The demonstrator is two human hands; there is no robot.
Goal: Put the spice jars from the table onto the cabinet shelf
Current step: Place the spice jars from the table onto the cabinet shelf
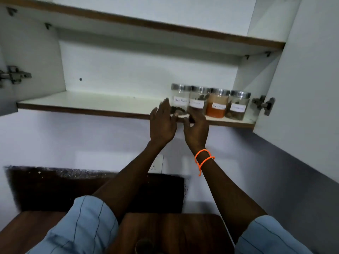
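Note:
Several clear spice jars with silver lids stand in a row at the right end of the white cabinet shelf. The leftmost, labelled black pepper, holds dark grains. Beside it are a jar with dark pieces, a jar of orange powder and a jar with brown pieces. My left hand is raised just left of the black pepper jar, fingers spread, palm toward it. My right hand, with an orange wrist cord, hovers in front of the bases of the first two jars, fingers apart, hiding them.
The cabinet's right door stands open, its hinge beside the last jar. An upper shelf runs overhead. Below are a dark stone slab, a wall socket and the brown wooden table, with a dim round object on it.

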